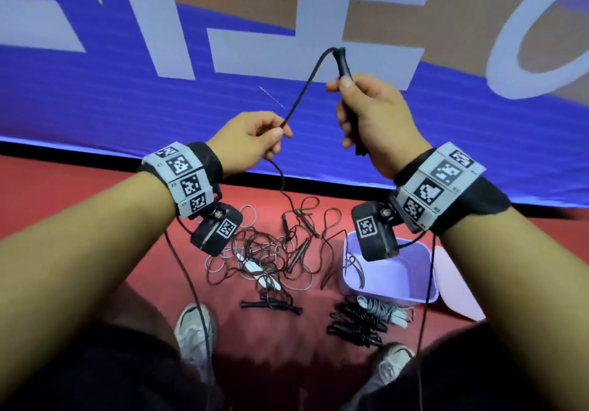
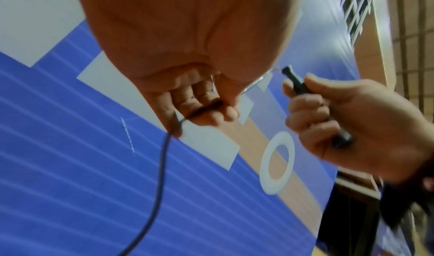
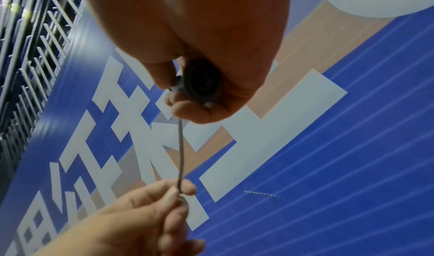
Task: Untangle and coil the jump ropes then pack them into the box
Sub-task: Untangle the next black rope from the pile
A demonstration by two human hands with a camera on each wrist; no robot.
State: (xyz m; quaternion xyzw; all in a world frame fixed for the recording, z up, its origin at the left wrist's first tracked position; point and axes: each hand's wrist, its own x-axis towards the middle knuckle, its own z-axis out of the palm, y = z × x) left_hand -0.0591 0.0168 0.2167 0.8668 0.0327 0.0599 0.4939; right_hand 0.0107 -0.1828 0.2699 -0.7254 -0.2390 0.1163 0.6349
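My right hand [image 1: 357, 117] grips a black jump rope handle [image 1: 345, 66] upright at chest height; the handle's butt end [image 3: 202, 81] shows in the right wrist view. Its thin dark cord [image 1: 302, 91] arcs from the handle's top down to my left hand [image 1: 255, 139], which pinches the cord [image 2: 202, 109] between thumb and fingers. Below that hand the cord drops to a tangled pile of ropes [image 1: 274, 251] on the red floor. A lilac box [image 1: 392, 270] stands open to the right of the pile with a bit of cord inside.
Coiled black ropes [image 1: 353, 321] and a grey-white coiled one [image 1: 382, 310] lie in front of the box. Another black bundle [image 1: 271, 305] lies left of them. A lilac lid [image 1: 452, 283] lies right of the box. My shoes [image 1: 194, 331] stand close to the bundles.
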